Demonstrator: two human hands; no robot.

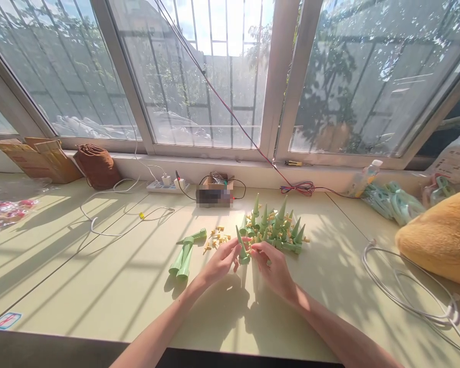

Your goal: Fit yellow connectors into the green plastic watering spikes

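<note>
My left hand [225, 256] is closed around a green plastic cone [242, 248], which it holds upright with the pointed end up. My right hand [273, 259] pinches at the cone's right side; a small yellow piece seems to be at its fingertips, but the fingers cover most of it. Just behind both hands stands a cluster of green cones [279, 221] with yellow pieces stuck in them. To the left of my left hand lie several loose yellow pieces [216, 238]. Further left, a few bare green cones [185, 258] lie on their sides.
A power strip [167, 186] and a small box [218, 183] stand along the windowsill. A white cable [111, 235] crosses the table [111, 301] on the left. Coiled cable [406, 301] and a furry orange-brown object [440, 237] are at right. A brown pouch [97, 166] sits back left.
</note>
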